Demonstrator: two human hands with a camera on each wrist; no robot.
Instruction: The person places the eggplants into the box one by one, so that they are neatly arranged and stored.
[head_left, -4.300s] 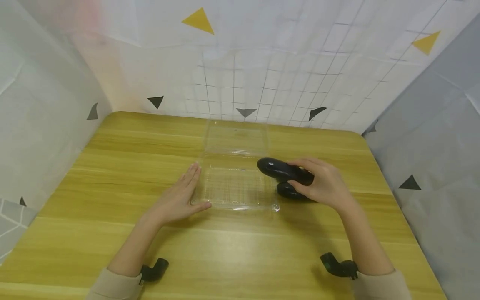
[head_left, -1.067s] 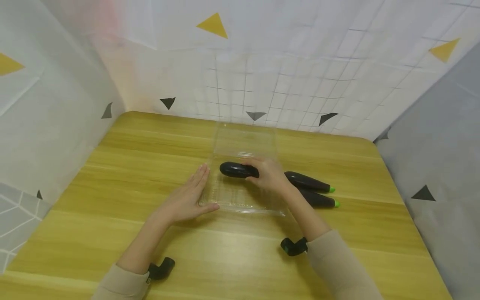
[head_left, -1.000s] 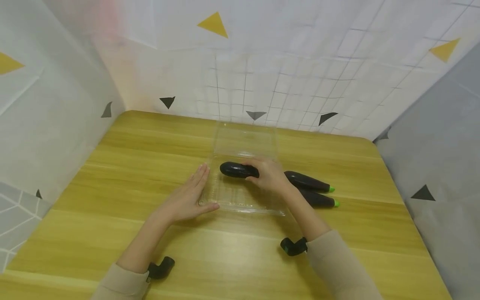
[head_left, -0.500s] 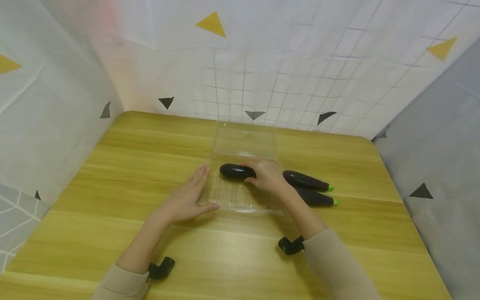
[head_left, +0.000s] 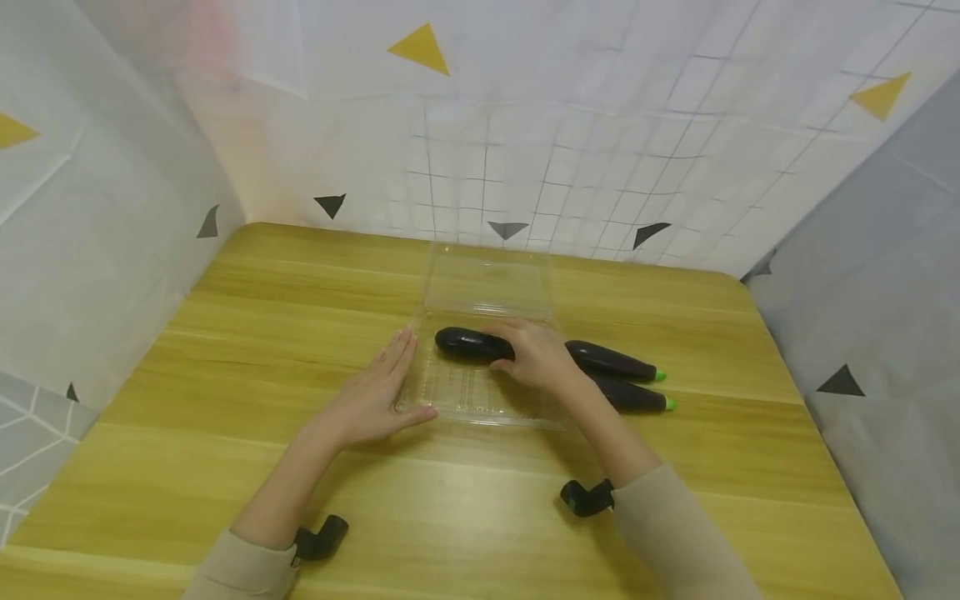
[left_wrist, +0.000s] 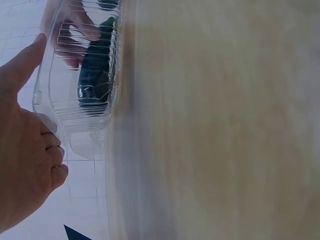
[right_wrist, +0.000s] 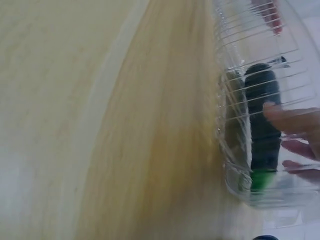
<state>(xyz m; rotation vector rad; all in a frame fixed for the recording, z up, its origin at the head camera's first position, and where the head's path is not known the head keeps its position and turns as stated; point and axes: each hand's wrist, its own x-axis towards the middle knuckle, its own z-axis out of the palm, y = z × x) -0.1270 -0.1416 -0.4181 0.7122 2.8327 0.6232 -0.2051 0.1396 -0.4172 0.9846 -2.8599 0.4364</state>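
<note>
A clear plastic clamshell container (head_left: 480, 404) lies with its lid folded back, in the middle of the head view. Inside its base, toward the back, is a glossy dark eggplant (head_left: 461, 342), lengthwise from left to right. My right hand (head_left: 536, 354) grips this eggplant near its right end, thumb in front and fingers behind. The right wrist view shows its green tip (right_wrist: 261, 180) through the ribbed wall. My left hand (head_left: 371, 392) rests along the container's left side with straight fingers, its thumb at the front left corner.
Two more dark eggplants, a rear one (head_left: 611, 361) and a front one (head_left: 637, 397), lie right of the container, partly hidden by the right hand and forearm. The transparent lid (head_left: 487, 279) reaches toward the back edge of the wooden table (head_left: 300, 275). Patterned sheets surround the table.
My right hand has carried the eggplant from the container's right side leftward into its base, then settled it slightly lower. My left hand has stayed at the container's left side.
</note>
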